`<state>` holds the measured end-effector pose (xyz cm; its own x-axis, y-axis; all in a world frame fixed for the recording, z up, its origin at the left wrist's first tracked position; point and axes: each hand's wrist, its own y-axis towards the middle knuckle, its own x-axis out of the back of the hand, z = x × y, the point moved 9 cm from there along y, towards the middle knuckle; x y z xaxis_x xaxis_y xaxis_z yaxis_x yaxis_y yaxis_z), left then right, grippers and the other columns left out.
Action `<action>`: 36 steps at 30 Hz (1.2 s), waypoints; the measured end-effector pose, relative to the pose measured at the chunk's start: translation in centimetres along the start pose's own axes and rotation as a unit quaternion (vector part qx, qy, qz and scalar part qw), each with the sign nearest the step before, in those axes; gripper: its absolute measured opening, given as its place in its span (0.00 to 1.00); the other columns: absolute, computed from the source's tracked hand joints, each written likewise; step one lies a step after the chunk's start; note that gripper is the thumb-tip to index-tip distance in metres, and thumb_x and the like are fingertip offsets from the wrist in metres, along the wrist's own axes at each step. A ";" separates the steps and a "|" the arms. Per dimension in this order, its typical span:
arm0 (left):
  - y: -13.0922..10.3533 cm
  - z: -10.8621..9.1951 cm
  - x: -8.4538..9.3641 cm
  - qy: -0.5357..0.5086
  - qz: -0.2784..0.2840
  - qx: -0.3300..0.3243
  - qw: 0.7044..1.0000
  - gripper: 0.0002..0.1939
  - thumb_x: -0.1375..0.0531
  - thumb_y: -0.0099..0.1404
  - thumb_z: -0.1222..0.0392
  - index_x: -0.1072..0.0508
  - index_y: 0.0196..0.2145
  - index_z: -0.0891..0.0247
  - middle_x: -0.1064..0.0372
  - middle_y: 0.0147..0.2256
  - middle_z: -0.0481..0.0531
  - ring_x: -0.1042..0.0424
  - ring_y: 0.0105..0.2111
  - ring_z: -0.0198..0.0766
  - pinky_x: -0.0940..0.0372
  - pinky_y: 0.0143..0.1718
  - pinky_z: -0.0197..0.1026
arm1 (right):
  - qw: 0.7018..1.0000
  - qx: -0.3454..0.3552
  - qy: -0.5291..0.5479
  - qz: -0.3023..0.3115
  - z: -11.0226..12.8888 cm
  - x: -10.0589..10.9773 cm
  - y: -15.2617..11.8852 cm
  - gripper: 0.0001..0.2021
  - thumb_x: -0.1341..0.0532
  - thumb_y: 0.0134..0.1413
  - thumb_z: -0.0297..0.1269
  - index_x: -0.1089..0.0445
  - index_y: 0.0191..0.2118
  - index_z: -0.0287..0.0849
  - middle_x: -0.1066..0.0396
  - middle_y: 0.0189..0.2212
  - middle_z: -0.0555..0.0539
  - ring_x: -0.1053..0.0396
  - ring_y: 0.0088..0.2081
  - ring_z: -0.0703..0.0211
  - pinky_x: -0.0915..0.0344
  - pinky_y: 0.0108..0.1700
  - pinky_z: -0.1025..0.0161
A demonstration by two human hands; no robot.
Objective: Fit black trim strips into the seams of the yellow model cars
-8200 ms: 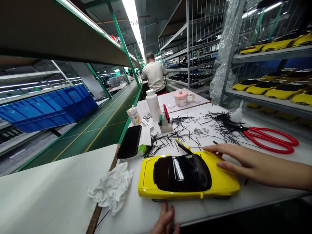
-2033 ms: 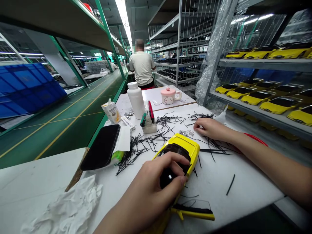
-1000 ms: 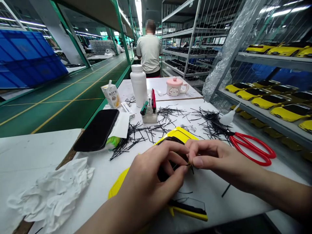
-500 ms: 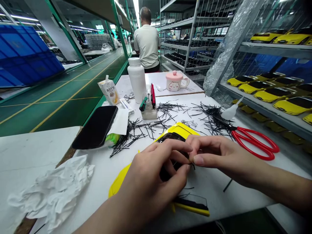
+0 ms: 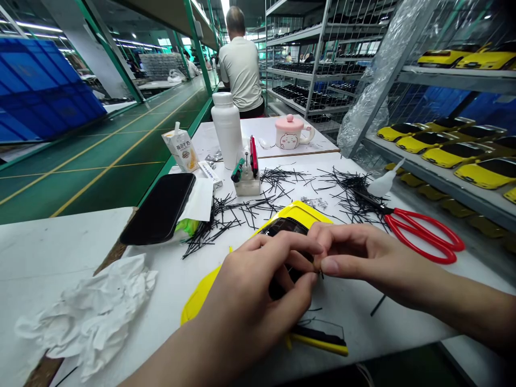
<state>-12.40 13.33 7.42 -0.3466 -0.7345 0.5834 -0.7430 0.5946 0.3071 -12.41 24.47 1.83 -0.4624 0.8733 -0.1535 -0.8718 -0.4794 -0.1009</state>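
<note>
A yellow model car body (image 5: pixel 299 208) with dark windows lies at the middle of the table, partly hidden by my hands. Over its near side, my left hand (image 5: pixel 258 285) is closed, thumb and fingertips together at the body's edge. My right hand (image 5: pixel 363 255) pinches at the same spot, its fingertips meeting those of the left. A tiny dark end shows just below the fingers; what they grip is too small to name. Below them lies a yellow car door (image 5: pixel 320 343) with a clear window. A short black strip (image 5: pixel 378 305) lies under my right wrist.
Red-handled scissors (image 5: pixel 427 236) and a white nozzle bottle (image 5: pixel 382 183) lie right, by piles of black strips (image 5: pixel 350 196). A phone (image 5: pixel 159 209), crumpled tissue (image 5: pixel 92 312), white bottle (image 5: pixel 227 129) and pink-lidded mug (image 5: pixel 289 137) stand around. Racks of yellow cars (image 5: pixel 455 150) line the right.
Both hands keep their pinch at the car body's edge with hardly any movement. The view has shifted slightly, and the seated person ahead leans a little to the left.
</note>
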 end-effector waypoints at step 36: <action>0.0 0.1 0.0 -0.010 0.004 0.004 1.000 0.11 0.40 0.63 0.70 0.30 0.41 0.57 0.26 0.28 0.40 0.27 0.26 0.29 0.35 0.30 0.31 | 0.959 0.155 -0.237 -0.022 2.6 -0.6 -1.2 0.05 0.40 0.62 0.29 0.34 0.38 0.48 0.34 0.38 0.51 0.34 0.43 0.62 0.36 0.46 0.64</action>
<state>-12.48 13.32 7.40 -0.3636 -0.7360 0.5711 -0.7449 0.5978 0.2962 -11.54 24.79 4.64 -0.3819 0.8685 0.3160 -0.8644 -0.4566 0.2105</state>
